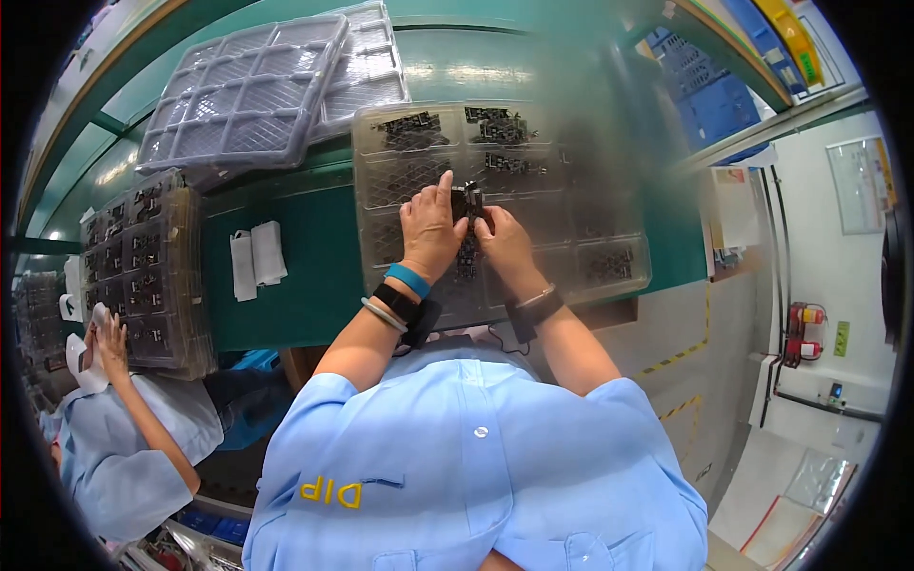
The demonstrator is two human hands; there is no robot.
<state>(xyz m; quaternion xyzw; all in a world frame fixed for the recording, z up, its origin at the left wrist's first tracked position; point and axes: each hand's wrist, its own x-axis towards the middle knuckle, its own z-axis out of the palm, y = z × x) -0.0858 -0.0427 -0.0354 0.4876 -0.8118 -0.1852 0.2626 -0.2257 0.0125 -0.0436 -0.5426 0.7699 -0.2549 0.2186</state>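
Note:
A clear plastic compartment tray (643, 268) lies on the bench in front of me, with dark electronic parts (411, 131) in several of its compartments. Over its middle, my left hand (430, 228) and my right hand (507, 249) meet around a small dark electronic part (466, 200). The left thumb presses at its near side while the left index finger points away from me. My right thumb and fingertips close on the same part from the right. Just below the fingers, more dark parts (466, 262) show; whether they join the held one is unclear.
Stacked clear trays (243, 95) stand at the back left. A taller stack of filled trays (190, 276) is at the left, where a co-worker's hand (112, 347) touches it. Two white strips (257, 259) lie on the green bench (314, 209). Blue crates (719, 109) sit back right.

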